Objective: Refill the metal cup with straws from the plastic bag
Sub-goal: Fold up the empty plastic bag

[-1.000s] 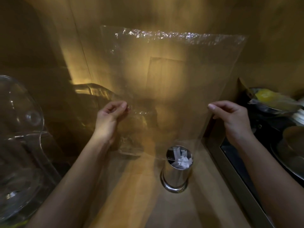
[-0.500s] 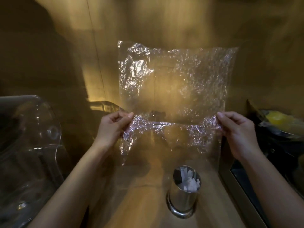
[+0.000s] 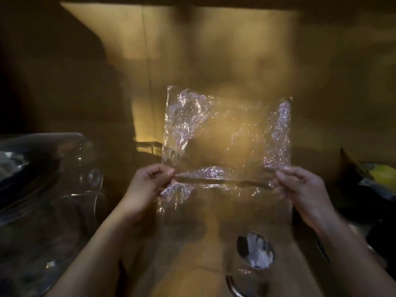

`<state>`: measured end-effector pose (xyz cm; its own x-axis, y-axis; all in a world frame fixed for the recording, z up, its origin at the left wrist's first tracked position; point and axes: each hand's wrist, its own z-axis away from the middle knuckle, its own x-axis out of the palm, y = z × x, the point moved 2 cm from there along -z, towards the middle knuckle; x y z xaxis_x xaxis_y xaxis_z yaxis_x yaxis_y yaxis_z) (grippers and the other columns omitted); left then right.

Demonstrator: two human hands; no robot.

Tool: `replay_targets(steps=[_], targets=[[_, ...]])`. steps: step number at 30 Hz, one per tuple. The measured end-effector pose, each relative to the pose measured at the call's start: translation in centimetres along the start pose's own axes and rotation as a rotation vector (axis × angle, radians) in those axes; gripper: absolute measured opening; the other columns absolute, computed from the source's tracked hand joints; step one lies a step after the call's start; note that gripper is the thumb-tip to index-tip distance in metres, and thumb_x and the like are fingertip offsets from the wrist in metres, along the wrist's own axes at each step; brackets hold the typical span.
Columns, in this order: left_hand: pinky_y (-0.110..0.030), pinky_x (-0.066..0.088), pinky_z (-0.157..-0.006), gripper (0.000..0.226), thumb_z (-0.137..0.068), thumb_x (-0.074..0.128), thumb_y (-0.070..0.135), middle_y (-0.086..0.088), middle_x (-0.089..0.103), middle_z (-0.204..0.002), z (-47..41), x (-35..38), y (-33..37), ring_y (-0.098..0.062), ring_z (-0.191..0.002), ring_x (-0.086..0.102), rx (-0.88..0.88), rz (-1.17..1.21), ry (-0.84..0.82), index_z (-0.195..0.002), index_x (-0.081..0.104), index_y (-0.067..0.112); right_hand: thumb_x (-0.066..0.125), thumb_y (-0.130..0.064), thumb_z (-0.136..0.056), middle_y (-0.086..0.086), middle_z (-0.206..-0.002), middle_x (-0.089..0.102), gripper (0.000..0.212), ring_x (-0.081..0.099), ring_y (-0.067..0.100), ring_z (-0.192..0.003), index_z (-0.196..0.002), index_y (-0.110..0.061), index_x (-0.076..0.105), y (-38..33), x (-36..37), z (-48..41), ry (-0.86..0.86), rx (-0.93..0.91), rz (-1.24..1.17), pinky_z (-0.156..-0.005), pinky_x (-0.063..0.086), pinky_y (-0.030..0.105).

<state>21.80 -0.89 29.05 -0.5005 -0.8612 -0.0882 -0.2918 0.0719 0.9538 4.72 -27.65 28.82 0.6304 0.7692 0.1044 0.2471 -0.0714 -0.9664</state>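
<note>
A clear, crinkled plastic bag (image 3: 227,138) is stretched flat in the air in front of me, with a fold running across it between my hands; nothing shows inside it. My left hand (image 3: 147,185) pinches its left edge and my right hand (image 3: 300,187) pinches its right edge. Below the bag, near the bottom of the view, the metal cup (image 3: 250,273) stands on the wooden counter (image 3: 188,264). White paper-wrapped straws (image 3: 260,254) fill its mouth. The view is blurred.
A large clear plastic dome lid (image 3: 64,189) lies at the left. At the right edge sit dark dishes with something yellow (image 3: 383,174). A wooden wall (image 3: 214,50) closes the back.
The bag has been folded over along a line between my hands, so it looks shorter. My view has tilted upward, and the cup now sits lower in the picture.
</note>
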Motion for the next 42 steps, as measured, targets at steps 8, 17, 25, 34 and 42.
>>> replay_targets(steps=[8, 17, 25, 34, 42], targets=[[-0.021, 0.053, -0.046, 0.027, -0.090, 0.045, -0.006, 0.001, 0.062, -0.061, 0.5, -1.3, -0.2, -0.008, -0.053, 0.059, -0.067, 0.114, -0.071, -0.086, 0.067, 0.010, 0.057, 0.003, -0.073, 0.007, -0.065, 0.073, 0.017, 0.065, 0.011, -0.052, -0.084, -0.006, 0.067, 0.9, -0.4, -0.3, -0.152, 0.022, -0.107, -0.049, 0.053, 0.017], [-0.018, 0.050, -0.049, 0.046, -0.070, 0.046, -0.029, -0.010, 0.068, -0.064, 0.3, -1.2, -0.7, -0.018, -0.061, 0.063, -0.010, 0.115, 0.016, -0.047, 0.063, 0.007, 0.064, 0.011, -0.063, -0.002, -0.067, 0.075, 0.026, 0.068, 0.008, -0.061, -0.056, -0.012, 0.074, 1.4, -0.8, -0.6, -0.171, -0.060, 0.050, -0.054, 0.053, 0.014], [-0.028, 0.050, -0.056, 0.018, -0.090, 0.052, 0.014, -0.006, 0.071, -0.088, 0.2, -1.1, -2.7, -0.022, -0.074, 0.063, -0.221, 0.312, 0.062, -0.101, 0.067, 0.014, 0.046, 0.019, -0.079, 0.001, -0.050, 0.068, 0.048, 0.060, 0.006, -0.044, -0.047, -0.010, 0.068, 1.9, -1.1, -0.8, -0.080, 0.009, -0.005, -0.042, 0.048, 0.013], [-0.030, 0.053, -0.073, 0.030, -0.065, 0.074, 0.022, -0.012, 0.068, -0.082, 2.5, 1.1, -5.4, -0.025, -0.081, 0.062, -0.516, 0.232, -0.151, -0.084, 0.064, 0.001, 0.049, 0.010, -0.082, -0.002, -0.077, 0.076, 0.036, 0.071, 0.009, -0.073, -0.076, -0.015, 0.074, 3.2, -1.9, -0.9, 0.024, 0.016, -0.110, -0.059, 0.055, 0.018], [-0.016, 0.039, -0.029, 0.018, -0.086, 0.058, 0.001, 0.000, 0.058, -0.042, 2.7, 1.6, -4.5, -0.007, -0.031, 0.045, -0.422, 0.324, -0.049, -0.069, 0.053, 0.004, 0.066, -0.037, -0.069, 0.006, -0.104, 0.065, 0.037, 0.057, 0.019, -0.100, -0.093, -0.009, 0.066, 6.7, -2.5, 1.1, -0.146, 0.315, -0.024, -0.091, 0.039, 0.035]])
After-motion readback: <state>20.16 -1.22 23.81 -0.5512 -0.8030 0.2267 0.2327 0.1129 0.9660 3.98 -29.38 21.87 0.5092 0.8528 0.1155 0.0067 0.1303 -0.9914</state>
